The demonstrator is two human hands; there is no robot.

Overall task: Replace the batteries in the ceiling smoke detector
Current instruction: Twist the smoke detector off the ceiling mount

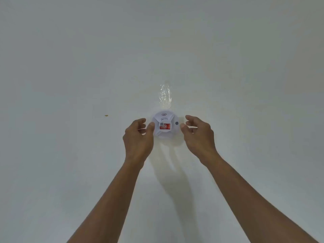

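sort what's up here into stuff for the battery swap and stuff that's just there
For the job: smoke detector; left hand; right hand.

Just there: clear tape on the ceiling; small brown speck.

Crinkled clear tape [165,94], perhaps, and a small brown speck [106,115] on the ceiling [70,58].

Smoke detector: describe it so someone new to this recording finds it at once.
On the plain white ceiling, look between the left hand and right hand. The smoke detector is a round white disc; its red label and small grey button distinguish it from the crinkled clear tape just beyond it.
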